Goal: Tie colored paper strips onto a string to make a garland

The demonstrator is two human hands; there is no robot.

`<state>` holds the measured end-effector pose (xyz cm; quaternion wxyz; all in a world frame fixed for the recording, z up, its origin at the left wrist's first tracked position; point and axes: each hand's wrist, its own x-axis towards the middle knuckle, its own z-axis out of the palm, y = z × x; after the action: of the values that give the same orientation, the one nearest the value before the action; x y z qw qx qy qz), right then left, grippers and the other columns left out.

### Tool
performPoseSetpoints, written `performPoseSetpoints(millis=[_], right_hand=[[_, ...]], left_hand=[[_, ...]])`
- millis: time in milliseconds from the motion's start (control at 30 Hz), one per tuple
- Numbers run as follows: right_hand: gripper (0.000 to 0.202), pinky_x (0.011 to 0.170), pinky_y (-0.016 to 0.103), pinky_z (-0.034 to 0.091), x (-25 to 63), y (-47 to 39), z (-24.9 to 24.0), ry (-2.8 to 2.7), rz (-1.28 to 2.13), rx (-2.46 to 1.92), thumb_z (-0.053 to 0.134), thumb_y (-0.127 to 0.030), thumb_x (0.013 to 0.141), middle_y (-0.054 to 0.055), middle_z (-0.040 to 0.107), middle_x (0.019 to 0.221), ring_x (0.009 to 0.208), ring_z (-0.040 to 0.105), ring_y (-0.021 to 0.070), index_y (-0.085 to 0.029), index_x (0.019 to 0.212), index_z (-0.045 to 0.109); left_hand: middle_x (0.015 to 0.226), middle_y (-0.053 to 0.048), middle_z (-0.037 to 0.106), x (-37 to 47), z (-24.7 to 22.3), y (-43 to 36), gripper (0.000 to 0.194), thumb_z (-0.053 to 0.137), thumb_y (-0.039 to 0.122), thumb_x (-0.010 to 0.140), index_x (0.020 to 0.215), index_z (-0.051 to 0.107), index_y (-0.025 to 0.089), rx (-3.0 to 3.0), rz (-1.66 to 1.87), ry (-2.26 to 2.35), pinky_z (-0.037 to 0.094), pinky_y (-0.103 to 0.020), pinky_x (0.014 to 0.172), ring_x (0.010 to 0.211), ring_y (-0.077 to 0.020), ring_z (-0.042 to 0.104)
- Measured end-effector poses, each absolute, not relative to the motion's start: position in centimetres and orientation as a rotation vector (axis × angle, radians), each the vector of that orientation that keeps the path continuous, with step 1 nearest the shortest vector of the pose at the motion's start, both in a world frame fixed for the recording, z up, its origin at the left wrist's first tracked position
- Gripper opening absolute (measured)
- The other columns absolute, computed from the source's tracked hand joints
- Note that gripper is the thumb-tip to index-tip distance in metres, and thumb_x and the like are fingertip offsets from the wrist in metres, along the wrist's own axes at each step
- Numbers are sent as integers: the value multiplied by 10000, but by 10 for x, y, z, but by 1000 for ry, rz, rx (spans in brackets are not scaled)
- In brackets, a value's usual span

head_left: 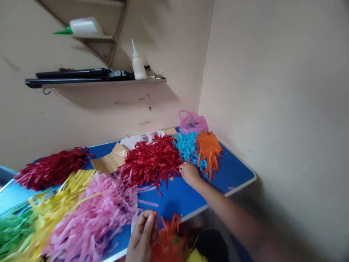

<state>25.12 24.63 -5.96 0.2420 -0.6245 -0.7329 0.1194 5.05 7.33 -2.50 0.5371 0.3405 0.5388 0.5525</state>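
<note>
My left hand (pixel 143 234) is closed at the front edge of the table, with a bit of orange showing at the thumb tip. Right beside it hangs a bunch of orange fringed paper (pixel 169 242), partly out of view and blurred. My right hand (pixel 189 173) reaches over the table with its fingers curled together at the right side of a red fringed paper pile (pixel 152 158). Whatever those fingers hold is hidden. Just beyond that hand lie blue shredded paper (pixel 187 145) and orange fringed paper strips (pixel 209 147).
Pink (pixel 95 218), yellow (pixel 61 203), green (pixel 16 225) and dark red fringe piles (pixel 53 169) cover the left of the blue table (pixel 237 169). Brown cardboard (pixel 106 162) and a pink plastic bag (pixel 193 122) lie behind. A wall shelf (pixel 109 84) holds a glue bottle (pixel 139 67).
</note>
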Motion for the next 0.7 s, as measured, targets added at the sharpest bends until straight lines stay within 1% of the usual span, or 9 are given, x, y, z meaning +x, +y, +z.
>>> performPoseSetpoints(millis=[67,167,267,333,367,433,533,600,700], right_hand=[[60,766,306,485,253,245,-60,-2013,322,-1729,649,-137,848,59,701,909,812,653,182,-145,804,688],[83,755,280,474,265,233,-48,-1954,326,-1727,670,-92,808,74,712,903,833,662,195,-172,799,693],[138,772,295,489,271,204,-29,-1842,328,-1689,588,-141,882,82,719,952,864,668,206,-182,965,690],[163,784,292,505,263,173,-19,-1794,395,-1591,548,-201,917,68,723,962,872,672,200,-196,977,699],[161,787,284,513,255,155,-17,-1778,481,-1507,555,-231,915,51,728,936,864,676,194,-210,929,714],[163,785,292,527,235,122,-17,-1660,828,-1244,591,-263,886,45,737,888,836,685,201,-215,839,739],[158,728,297,540,209,89,-25,-1427,1216,-1067,631,-310,853,45,741,837,762,689,203,-202,850,746],[168,700,287,534,201,80,-30,-1294,1346,-1055,668,-345,825,35,733,782,734,682,198,-192,860,728],[209,680,269,520,199,76,-33,-1173,1442,-1036,718,-392,783,20,715,719,703,667,187,-187,817,692]], left_hand=[[518,83,401,45,-27,73,483,741,644,649,727,566,201,805,1241,1266,283,-168,425,446,-64,323],[545,52,503,36,-25,72,436,710,607,715,716,604,185,930,1235,1278,357,-179,497,493,-78,415],[603,6,614,34,-23,71,402,707,571,734,735,650,173,1042,1225,1292,431,-215,572,545,-113,513],[641,-6,649,37,-24,70,386,707,554,738,770,663,172,1027,1217,1274,441,-221,569,545,-118,533],[658,-9,659,39,-25,70,377,700,546,747,785,665,173,1016,1208,1259,444,-220,563,545,-117,538],[664,-8,660,43,-27,68,356,676,532,773,805,670,178,1044,1197,1258,451,-220,559,550,-121,551],[712,-21,674,45,-29,65,292,651,478,809,804,695,189,1290,1234,1343,483,-239,624,649,-154,609],[753,-25,688,44,-29,64,242,639,434,831,801,711,204,1473,1265,1399,497,-247,664,706,-167,636],[751,-9,696,41,-29,63,188,621,378,861,800,718,229,1618,1270,1428,510,-235,653,692,-158,653]])
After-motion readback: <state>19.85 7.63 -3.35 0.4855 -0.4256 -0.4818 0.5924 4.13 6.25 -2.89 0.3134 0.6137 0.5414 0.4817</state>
